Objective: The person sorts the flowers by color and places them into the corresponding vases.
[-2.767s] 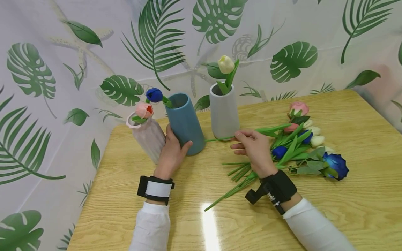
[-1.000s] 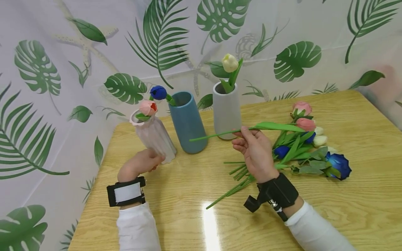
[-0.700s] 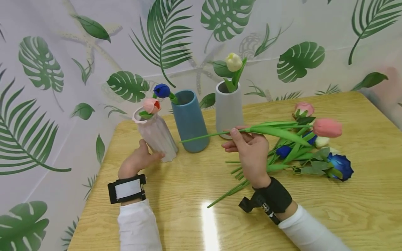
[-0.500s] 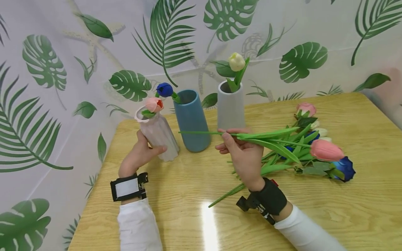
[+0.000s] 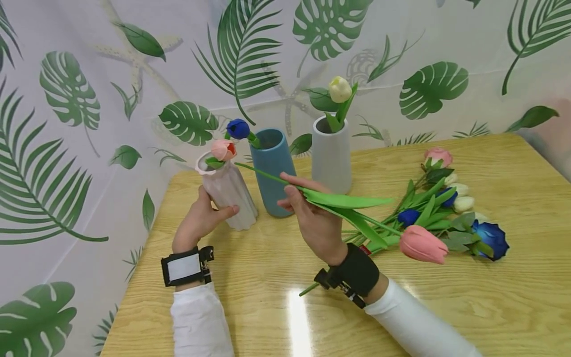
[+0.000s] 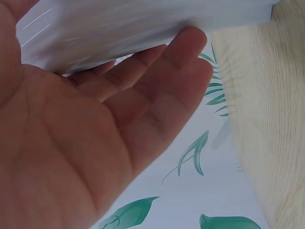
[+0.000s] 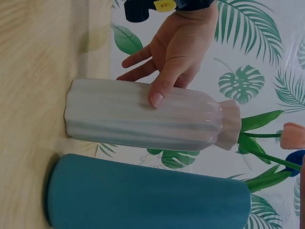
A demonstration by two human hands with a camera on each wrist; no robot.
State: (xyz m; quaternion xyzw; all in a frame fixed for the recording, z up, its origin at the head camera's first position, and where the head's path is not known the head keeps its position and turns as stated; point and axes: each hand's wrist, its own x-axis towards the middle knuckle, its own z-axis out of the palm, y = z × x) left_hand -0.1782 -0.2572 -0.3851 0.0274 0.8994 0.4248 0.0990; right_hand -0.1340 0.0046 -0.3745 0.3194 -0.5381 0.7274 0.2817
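My left hand (image 5: 196,223) holds a pale ribbed vase (image 5: 229,196) with a ruffled rim, thumb in front and fingers behind. In the left wrist view that hand (image 6: 71,138) lies along the vase's side. A light pink tulip (image 5: 223,149) stands in this vase. My right hand (image 5: 318,223) pinches the green stem of a darker pink tulip (image 5: 423,244). The bloom points right and toward me, and the stem's end reaches near the ruffled rim. Just behind the right hand is a blue vase (image 5: 271,173) with a blue tulip (image 5: 238,129) leaning left.
A grey-white vase (image 5: 331,158) with one cream tulip (image 5: 340,89) stands at the back. On the right of the wooden table (image 5: 513,307) lies a pile of artificial flowers, including a blue rose (image 5: 490,240) and a pink rose (image 5: 439,157). A leaf-print cloth (image 5: 357,29) hangs behind.
My left hand has gone from the blue vase to the ruffled vase. My right hand has lifted the pink tulip from the pile and carried it left, its stem end now tilted up.
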